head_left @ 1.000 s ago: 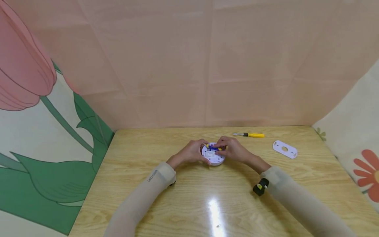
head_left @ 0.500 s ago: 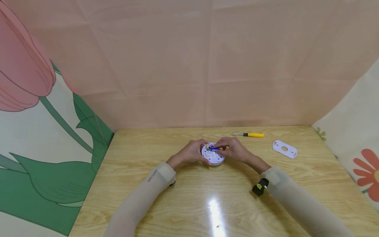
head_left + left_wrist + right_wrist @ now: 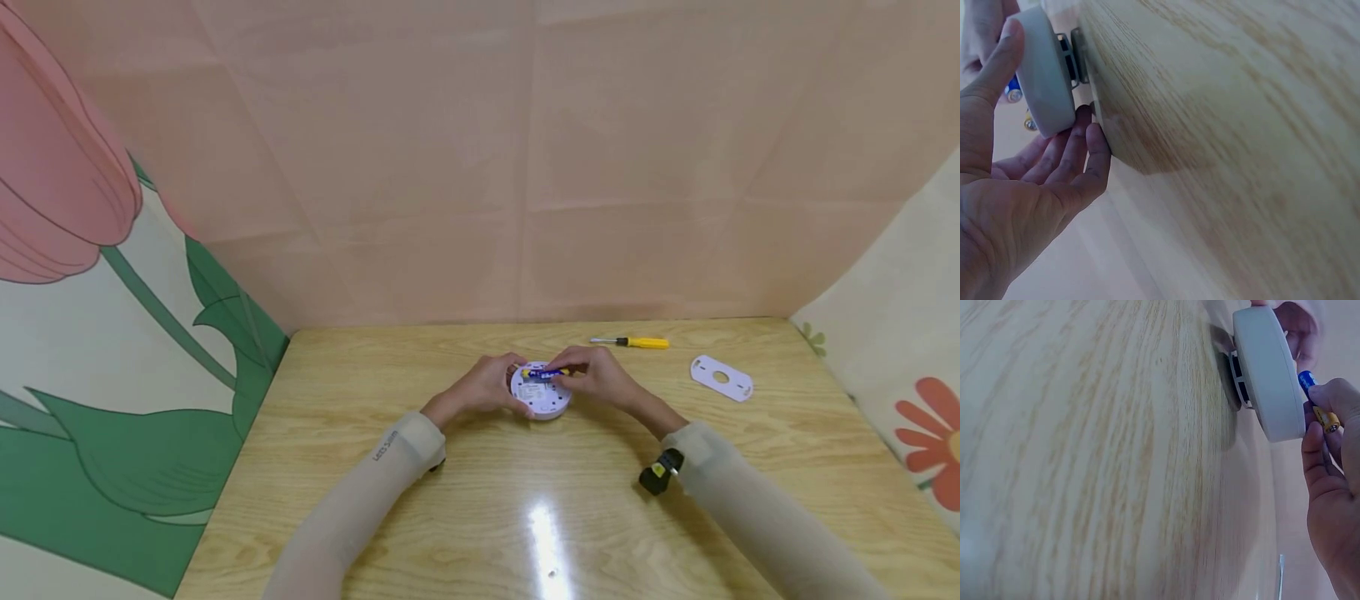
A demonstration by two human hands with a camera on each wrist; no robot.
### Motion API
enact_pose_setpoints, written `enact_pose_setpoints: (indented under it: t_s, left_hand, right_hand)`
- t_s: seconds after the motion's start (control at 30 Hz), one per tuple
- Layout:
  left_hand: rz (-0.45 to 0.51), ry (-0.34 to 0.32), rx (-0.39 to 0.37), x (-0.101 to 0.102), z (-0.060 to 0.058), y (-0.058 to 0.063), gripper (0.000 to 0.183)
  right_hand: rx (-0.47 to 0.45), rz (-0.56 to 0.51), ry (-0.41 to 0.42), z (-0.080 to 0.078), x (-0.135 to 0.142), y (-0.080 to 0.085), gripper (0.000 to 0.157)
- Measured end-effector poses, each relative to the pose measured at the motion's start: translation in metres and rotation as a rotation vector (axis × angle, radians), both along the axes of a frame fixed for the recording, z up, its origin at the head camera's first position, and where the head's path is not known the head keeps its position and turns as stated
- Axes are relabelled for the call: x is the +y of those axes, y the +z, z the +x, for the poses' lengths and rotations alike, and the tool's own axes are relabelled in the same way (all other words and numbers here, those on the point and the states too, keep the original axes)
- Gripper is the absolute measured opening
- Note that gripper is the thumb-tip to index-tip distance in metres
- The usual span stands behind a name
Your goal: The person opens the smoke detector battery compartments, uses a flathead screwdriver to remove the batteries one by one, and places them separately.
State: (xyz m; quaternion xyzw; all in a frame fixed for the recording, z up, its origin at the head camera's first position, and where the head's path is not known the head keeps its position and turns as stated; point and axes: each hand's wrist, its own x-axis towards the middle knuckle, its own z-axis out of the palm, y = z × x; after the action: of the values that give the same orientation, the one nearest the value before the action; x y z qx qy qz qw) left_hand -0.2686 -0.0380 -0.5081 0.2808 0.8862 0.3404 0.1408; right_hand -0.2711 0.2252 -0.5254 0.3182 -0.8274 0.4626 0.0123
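A round white smoke detector [image 3: 542,407] is tilted on the table, its labelled back facing up. My left hand [image 3: 489,383] grips its left rim, thumb on the near side. In the left wrist view, fingers curl under the white housing [image 3: 1047,78]. My right hand [image 3: 600,375] pinches the right end of a blue-and-yellow battery [image 3: 545,374], which lies across the detector's back. From the right wrist, the battery [image 3: 1330,422] shows beside the detector's back, apart from the table. A blue end [image 3: 1013,92] and a yellow end [image 3: 1030,122] show behind the detector in the left wrist view.
A yellow-handled screwdriver [image 3: 647,342] lies near the table's back edge. To the right is a white mounting plate [image 3: 705,371] with a round centre hole. The wooden table [image 3: 360,367] meets a pink cloth backdrop [image 3: 420,208] behind.
The right hand has shifted slightly to the right, and more of the battery shows between its fingers and the left hand. The left hand and the detector stay nearly in place.
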Motion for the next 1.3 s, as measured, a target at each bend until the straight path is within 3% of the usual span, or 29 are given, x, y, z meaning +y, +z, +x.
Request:
enact_pose_setpoints:
  t_s: [0.33,0.6,1.3]
  left_hand:
    - [0.001,0.007,-0.016,0.002,-0.001,-0.002,0.093]
    - [0.008,0.017,-0.024,0.002,-0.002,-0.003,0.094]
    - [0.015,0.028,-0.025,0.003,-0.002,-0.004,0.094]
  right_hand:
    - [-0.059,-0.072,0.000,0.000,0.011,-0.002,0.019]
    - [-0.065,-0.028,-0.105,0.000,0.024,0.000,0.017]
    - [-0.158,-0.049,-0.216,0.007,0.071,-0.004,0.022]
